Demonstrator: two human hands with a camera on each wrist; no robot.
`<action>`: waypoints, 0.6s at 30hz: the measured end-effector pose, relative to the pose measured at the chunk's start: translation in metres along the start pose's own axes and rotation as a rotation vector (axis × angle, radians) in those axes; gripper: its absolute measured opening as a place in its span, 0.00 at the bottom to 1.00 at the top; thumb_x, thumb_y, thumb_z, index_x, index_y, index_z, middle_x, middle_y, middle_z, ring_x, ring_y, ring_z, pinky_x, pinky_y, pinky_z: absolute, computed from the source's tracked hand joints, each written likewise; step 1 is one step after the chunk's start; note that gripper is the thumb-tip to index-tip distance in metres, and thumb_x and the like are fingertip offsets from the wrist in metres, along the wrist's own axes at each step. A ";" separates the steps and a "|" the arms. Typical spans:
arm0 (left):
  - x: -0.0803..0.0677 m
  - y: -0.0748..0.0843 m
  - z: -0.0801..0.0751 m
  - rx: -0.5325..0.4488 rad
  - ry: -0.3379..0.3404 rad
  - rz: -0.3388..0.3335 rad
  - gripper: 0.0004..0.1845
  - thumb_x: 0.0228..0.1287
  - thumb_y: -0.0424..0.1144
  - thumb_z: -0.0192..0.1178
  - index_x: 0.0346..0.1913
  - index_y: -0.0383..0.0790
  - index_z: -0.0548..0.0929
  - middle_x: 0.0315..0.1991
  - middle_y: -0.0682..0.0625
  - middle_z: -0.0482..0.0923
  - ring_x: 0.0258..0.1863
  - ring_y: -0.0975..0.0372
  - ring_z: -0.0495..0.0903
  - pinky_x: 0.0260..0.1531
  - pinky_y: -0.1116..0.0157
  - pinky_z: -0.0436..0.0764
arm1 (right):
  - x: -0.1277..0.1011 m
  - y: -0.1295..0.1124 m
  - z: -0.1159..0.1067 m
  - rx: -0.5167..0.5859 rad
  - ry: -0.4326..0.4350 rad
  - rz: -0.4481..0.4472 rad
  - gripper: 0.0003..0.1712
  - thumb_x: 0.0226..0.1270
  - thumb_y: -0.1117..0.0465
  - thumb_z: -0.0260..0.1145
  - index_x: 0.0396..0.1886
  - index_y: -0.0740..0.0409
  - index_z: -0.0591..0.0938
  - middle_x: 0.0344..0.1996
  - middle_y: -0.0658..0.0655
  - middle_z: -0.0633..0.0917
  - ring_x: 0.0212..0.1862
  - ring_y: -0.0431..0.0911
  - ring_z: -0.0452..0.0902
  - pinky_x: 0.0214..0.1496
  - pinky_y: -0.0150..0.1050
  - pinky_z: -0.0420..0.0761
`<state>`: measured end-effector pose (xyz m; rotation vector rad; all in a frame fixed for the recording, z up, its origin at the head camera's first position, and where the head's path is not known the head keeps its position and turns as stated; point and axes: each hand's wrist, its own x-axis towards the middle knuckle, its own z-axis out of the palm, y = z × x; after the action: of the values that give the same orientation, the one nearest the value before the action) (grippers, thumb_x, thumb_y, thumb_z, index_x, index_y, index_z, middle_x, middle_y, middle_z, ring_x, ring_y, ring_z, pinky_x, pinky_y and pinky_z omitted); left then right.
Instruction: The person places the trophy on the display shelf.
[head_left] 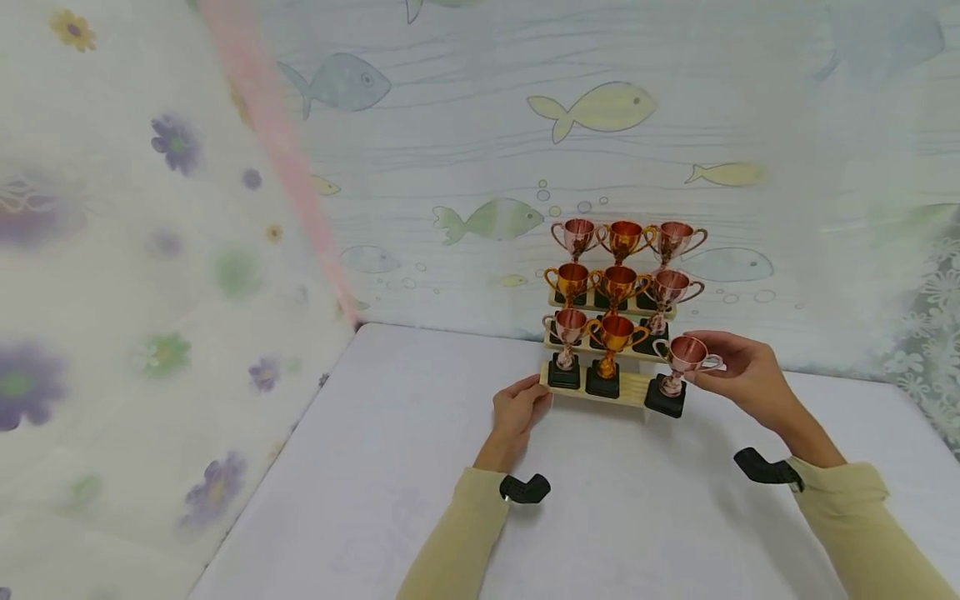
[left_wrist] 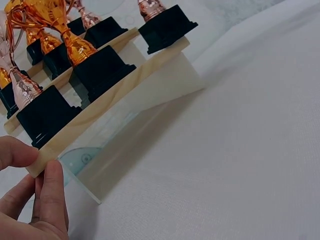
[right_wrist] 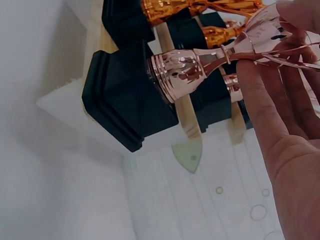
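1. Far left, a curtain printed with flowers (head_left: 150, 317) hangs beside the white table (head_left: 390, 467); a fish-patterned curtain (head_left: 480, 167) covers the back.

2. Your left hand (head_left: 517, 412) sits at the left end of the stepped wooden stand (head_left: 633, 386). In the left wrist view your thumb (left_wrist: 15, 151) lies on top of the lowest step's corner and your fingers (left_wrist: 50, 195) press against its end, so you pinch the stand's edge.

3. On that lowest step stand a pink trophy (head_left: 566, 350) at the left, just beside your fingers, and a gold trophy (head_left: 611, 350) next to it, each on a black base. The two higher steps carry six more trophies in rows of three; the back ones are partly hidden.

4. Right of the gold one is the pink trophy cup (head_left: 678, 362) that your right hand (head_left: 742, 371) holds. Your fingers curl round its bowl and handle, thumb on top. Its black base (head_left: 665, 397) sits at the right end of the lowest step. In the right wrist view the base overhangs the step's front edge, and the cup looks slightly tilted in the head view. I cannot tell whether the base rests fully on the wood or is partly lifted.

5. Both your sleeves are pale yellow, with a black camera mount at each wrist.
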<state>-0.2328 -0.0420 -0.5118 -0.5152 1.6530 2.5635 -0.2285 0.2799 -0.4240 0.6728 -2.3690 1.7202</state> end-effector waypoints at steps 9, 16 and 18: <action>0.003 -0.001 -0.001 0.003 0.001 0.006 0.19 0.64 0.25 0.62 0.58 0.24 0.82 0.56 0.31 0.81 0.44 0.58 0.86 0.52 0.63 0.86 | 0.013 0.003 0.004 -0.026 -0.058 0.010 0.28 0.63 0.76 0.70 0.64 0.66 0.78 0.49 0.37 0.84 0.48 0.32 0.80 0.43 0.25 0.84; 0.004 -0.003 -0.001 -0.007 0.004 0.007 0.18 0.64 0.25 0.63 0.57 0.24 0.82 0.54 0.32 0.83 0.42 0.59 0.86 0.50 0.64 0.86 | 0.021 0.004 0.006 -0.005 -0.087 0.010 0.28 0.64 0.75 0.69 0.65 0.63 0.78 0.50 0.36 0.84 0.48 0.34 0.77 0.41 0.24 0.82; 0.004 -0.002 -0.001 -0.007 0.005 0.004 0.18 0.64 0.25 0.63 0.57 0.25 0.82 0.54 0.33 0.83 0.41 0.60 0.86 0.49 0.64 0.86 | 0.023 0.005 0.006 -0.006 -0.096 0.017 0.28 0.64 0.75 0.69 0.65 0.63 0.77 0.50 0.36 0.84 0.48 0.34 0.77 0.42 0.24 0.82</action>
<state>-0.2360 -0.0422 -0.5153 -0.5202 1.6487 2.5735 -0.2507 0.2691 -0.4221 0.7521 -2.4485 1.7247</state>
